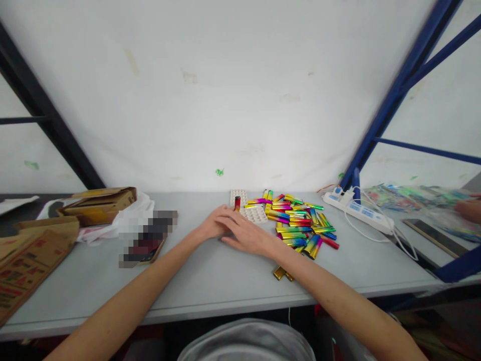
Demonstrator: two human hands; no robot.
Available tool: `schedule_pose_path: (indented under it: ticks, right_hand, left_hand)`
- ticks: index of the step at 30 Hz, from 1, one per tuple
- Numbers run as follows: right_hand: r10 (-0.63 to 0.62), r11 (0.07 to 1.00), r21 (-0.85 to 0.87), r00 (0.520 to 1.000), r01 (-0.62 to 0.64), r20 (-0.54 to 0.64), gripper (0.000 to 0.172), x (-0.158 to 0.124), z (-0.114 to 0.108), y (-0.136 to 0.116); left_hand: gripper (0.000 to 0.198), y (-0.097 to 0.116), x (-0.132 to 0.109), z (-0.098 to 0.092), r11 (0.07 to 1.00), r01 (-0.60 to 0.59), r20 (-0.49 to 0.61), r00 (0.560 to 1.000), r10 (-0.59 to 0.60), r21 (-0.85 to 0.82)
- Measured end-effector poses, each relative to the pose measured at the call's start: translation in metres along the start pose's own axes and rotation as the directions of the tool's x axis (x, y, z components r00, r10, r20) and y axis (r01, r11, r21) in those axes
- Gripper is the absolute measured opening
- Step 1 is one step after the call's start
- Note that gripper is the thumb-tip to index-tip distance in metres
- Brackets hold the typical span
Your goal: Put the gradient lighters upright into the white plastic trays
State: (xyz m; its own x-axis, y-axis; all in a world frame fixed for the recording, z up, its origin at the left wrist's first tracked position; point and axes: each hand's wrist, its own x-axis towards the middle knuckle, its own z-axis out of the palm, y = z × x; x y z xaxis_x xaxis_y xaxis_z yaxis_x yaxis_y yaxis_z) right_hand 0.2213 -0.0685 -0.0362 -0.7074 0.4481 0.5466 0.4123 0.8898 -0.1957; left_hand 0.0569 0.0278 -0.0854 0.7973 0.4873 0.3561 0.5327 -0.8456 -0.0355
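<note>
My left hand [215, 224] and my right hand [246, 234] meet over the middle of the table. The left fingers are curled in, partly covered by the right hand. My right fingers bend across the left ones, thumb below; whatever lies between the hands is hidden. Just behind the fingers a shiny red tube [237, 203] with a dark top stands upright; I cannot tell whether a hand touches it. Beyond are two white trays with round cells, one at the back [238, 193], one beside the right hand [256, 214]. A pile of shiny multicoloured tubes [296, 233] lies to the right.
Gold pieces [279, 273] lie by my right forearm. A pixelated phone-like object [152, 240], white plastic bag [130, 220] and cardboard boxes [101, 206] are left. Rightward are a power strip [358, 210], blue frame [391, 100] and another person's hand [469, 209] at plastic bags.
</note>
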Motion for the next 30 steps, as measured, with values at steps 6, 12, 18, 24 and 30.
schedule_pose_path:
  ticks: [6,12,18,24,30]
  right_hand:
    - [0.082,0.996,0.015,0.995,-0.083,0.064,0.034,-0.003,0.0,0.007]
    - [0.172,0.982,-0.092,0.983,-0.166,0.067,0.013,-0.014,-0.025,0.026]
    - [0.403,0.895,-0.206,0.915,-0.395,-0.004,0.013,-0.051,-0.078,0.068]
    - [0.588,0.807,-0.207,0.786,-0.553,0.193,0.019,-0.084,-0.096,0.094]
    - [0.624,0.782,-0.17,0.756,-0.6,0.2,0.011,-0.086,-0.089,0.099]
  left_hand:
    - [0.016,0.006,0.0,-0.02,0.964,0.149,0.097,0.987,-0.131,-0.22]
    - [0.032,0.012,0.002,-0.032,0.861,0.338,0.118,0.941,-0.317,-0.38]
    - [0.056,0.014,0.001,-0.038,0.852,0.37,0.096,0.928,-0.361,-0.371]
    - [0.059,0.013,-0.002,-0.041,0.863,0.378,0.112,0.925,-0.362,-0.335]
    - [0.062,0.007,-0.005,-0.042,0.877,0.358,0.145,0.934,-0.328,-0.32]
